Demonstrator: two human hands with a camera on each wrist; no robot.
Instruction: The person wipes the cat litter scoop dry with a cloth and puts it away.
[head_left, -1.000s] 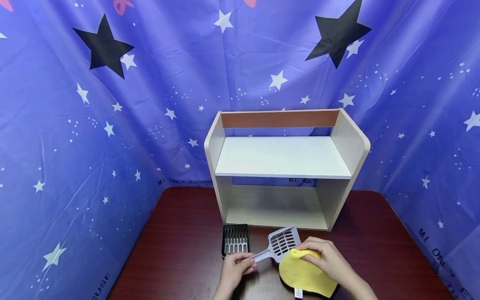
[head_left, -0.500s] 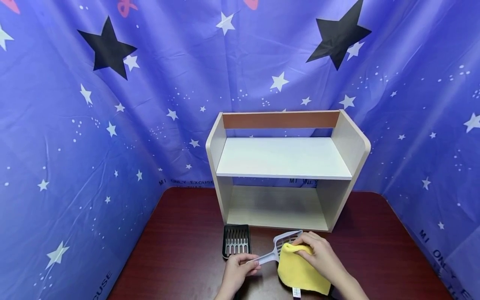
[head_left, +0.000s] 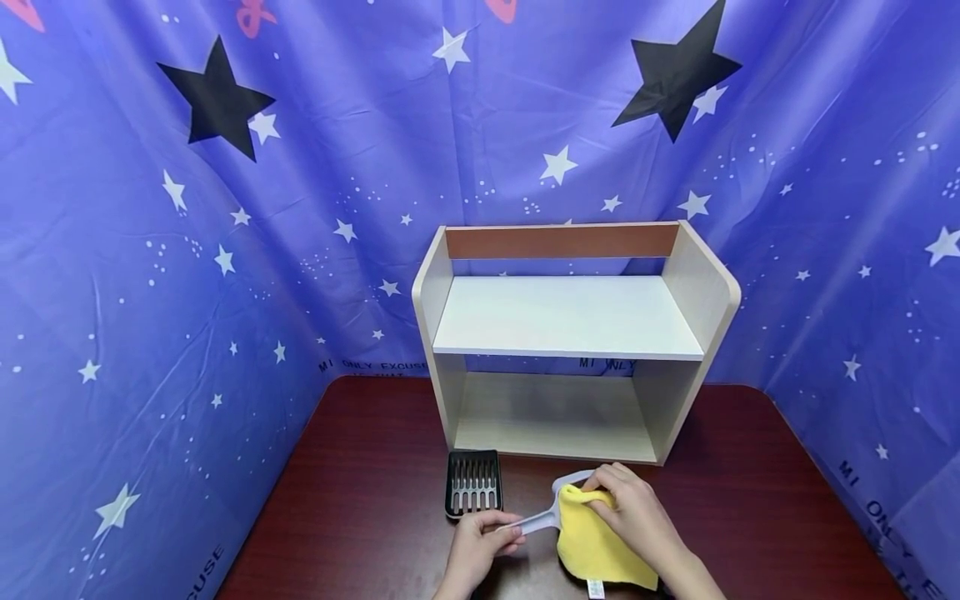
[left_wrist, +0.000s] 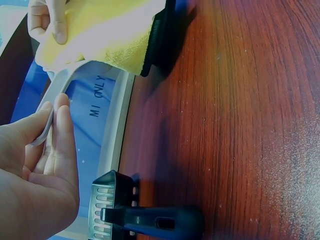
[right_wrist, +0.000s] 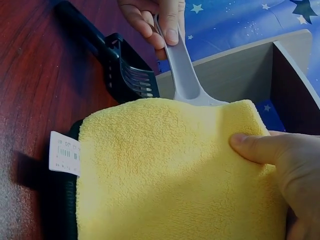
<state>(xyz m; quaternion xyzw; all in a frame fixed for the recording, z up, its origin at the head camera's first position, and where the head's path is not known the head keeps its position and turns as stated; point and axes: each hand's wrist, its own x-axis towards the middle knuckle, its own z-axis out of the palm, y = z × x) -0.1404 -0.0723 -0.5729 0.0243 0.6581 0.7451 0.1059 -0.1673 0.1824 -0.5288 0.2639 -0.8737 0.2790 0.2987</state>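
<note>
Pinching the grey scoop [head_left: 542, 521] by its handle, the left hand [head_left: 477, 546] holds it above the table [head_left: 360, 483] in front of the shelf [head_left: 567, 315], while the right hand [head_left: 633, 508] grips a yellow cloth [head_left: 595, 543] that covers most of the scoop's head. A black scoop [head_left: 474, 483] lies just in front of the shelf's left end.

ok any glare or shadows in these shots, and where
Left wrist: speckled glare on the tabletop at lower right, yellow cloth washed out near the top; right wrist: soft shadow across the cloth's lower part, darker shadow beside the white tag; head: faint sheen on the tabletop by the left hand.
</note>
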